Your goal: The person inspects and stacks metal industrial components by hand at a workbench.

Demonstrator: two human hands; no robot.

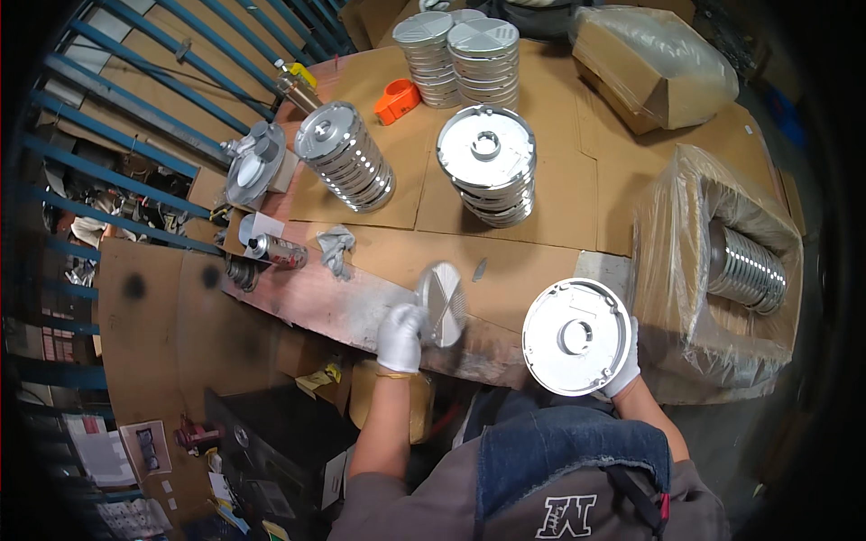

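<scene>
My left hand (399,339), in a white glove, is closed on a round metal disc (443,305) tilted on edge above the bench's front edge. Its face shows wedge-shaped brushed sectors, slightly blurred. My right hand (629,370), also gloved, grips the right rim of a silver round metal housing (552,335). The open inner side of that housing faces up, with a raised ring in its middle; most of my right fingers are hidden behind it. Farther back stands a stack of similar housings (485,149), with another stack of metal discs (338,135) to its left.
Cardboard (559,198) covers the bench. Two stacks of discs (483,41) and an orange ring-shaped object (397,101) stand at the back. A plastic-lined box (672,270) holding more parts is at right. A spray can (280,252) and grey rag (336,248) lie left.
</scene>
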